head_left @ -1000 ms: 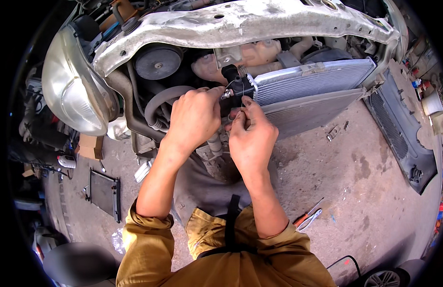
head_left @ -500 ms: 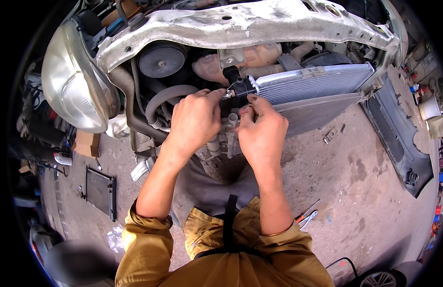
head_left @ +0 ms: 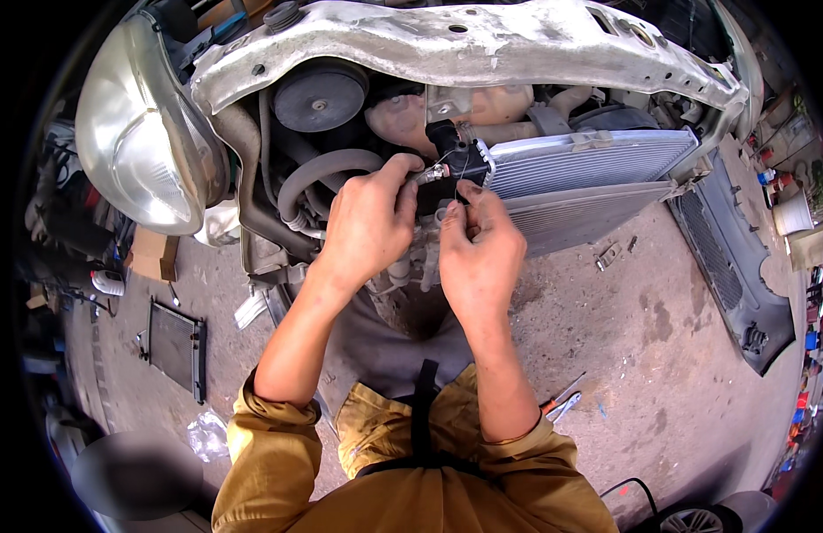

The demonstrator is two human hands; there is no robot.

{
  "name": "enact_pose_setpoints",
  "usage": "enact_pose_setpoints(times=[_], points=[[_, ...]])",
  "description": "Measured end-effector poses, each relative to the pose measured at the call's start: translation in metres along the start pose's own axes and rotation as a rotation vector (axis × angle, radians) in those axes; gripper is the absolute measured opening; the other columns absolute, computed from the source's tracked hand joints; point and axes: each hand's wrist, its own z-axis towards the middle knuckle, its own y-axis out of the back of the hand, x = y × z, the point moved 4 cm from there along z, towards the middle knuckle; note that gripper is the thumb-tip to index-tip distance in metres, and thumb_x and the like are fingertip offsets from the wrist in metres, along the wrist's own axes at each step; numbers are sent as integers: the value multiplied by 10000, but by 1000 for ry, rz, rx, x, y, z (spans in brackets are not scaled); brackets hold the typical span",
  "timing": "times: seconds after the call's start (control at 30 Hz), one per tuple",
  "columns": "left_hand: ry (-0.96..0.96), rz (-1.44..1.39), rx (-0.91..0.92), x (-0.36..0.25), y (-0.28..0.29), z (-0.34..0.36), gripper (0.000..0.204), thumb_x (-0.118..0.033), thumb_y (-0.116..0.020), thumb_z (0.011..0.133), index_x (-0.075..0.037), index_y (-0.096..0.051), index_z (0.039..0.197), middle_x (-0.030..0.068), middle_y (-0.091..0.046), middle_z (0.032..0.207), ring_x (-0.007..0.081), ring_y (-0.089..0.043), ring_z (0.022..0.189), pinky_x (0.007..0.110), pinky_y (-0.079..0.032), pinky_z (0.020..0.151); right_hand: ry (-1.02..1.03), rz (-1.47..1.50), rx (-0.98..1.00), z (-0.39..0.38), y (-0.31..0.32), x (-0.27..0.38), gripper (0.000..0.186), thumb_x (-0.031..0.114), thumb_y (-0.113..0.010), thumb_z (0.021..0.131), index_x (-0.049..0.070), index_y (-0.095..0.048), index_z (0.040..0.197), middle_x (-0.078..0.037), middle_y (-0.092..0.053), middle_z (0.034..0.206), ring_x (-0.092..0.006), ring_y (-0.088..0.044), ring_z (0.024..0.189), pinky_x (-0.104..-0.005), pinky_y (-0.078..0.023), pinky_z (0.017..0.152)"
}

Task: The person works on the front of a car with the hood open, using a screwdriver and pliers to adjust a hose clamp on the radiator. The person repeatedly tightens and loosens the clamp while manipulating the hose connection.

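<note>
My left hand (head_left: 367, 222) is closed, thumb and forefinger pinched beside a small silver fitting (head_left: 439, 173) on a black plastic radiator tank (head_left: 457, 153); what they grip is too small to make out. My right hand (head_left: 482, 258) is closed just below that tank, its fingertips pinching a thin wire (head_left: 462, 179) that runs around the fitting. A finned radiator (head_left: 589, 163) extends right from the tank, above a darker finned panel (head_left: 580, 218). Behind my left hand curves a grey hose (head_left: 300, 188).
The white crossmember (head_left: 465, 49) spans above, beside a headlight (head_left: 145, 124). On the floor lie another radiator (head_left: 174, 346), pliers (head_left: 567, 404), a screwdriver (head_left: 553, 398), a cardboard box (head_left: 154, 256) and a dark plastic panel (head_left: 727, 266).
My left forefinger has lifted slightly at the fitting, and my right fingers have shifted a little with the wire. The car front sits slightly farther right in the picture.
</note>
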Motion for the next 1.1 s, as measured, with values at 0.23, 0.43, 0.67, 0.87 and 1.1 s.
enact_pose_setpoints(times=[0.23,0.43,0.67,0.87,1.1], points=[[20,-20,-23,7,-3,-2,105,-36,-634,904,3,-629,1002,217,-679,756,367,-647,638,411,-500,605,80,-10,-40,-7,-6,-7,262,47,-645,905,-57,-674,1144,-207,-708,839,-346,-724,750,-414,-544,660],[51,-41,-10,10,0,-1,127,-34,-645,896,14,-642,1014,216,-688,781,353,-660,638,380,-497,599,132,-62,75,-12,-1,-2,258,72,-646,930,-5,-639,1176,-205,-727,947,-390,-715,801,-434,-556,678],[15,-26,-43,8,1,0,156,-45,-646,891,11,-667,1035,231,-692,809,413,-678,735,417,-521,647,679,-396,456,-5,12,16,242,96,-681,875,28,-621,1100,-129,-698,985,-313,-687,916,-416,-563,716],[4,-79,-52,7,1,-1,155,-32,-655,882,9,-683,1029,235,-690,815,418,-682,756,422,-530,660,927,-663,538,5,15,21,251,69,-668,763,28,-652,1010,-100,-661,1001,-261,-650,920,-390,-556,708],[-67,-55,-95,13,-3,-7,144,-29,-664,879,5,-690,1017,224,-687,826,407,-679,756,417,-526,652,1045,-628,388,-3,11,5,257,86,-642,777,7,-663,1021,-134,-606,1091,-274,-603,987,-400,-480,839]])
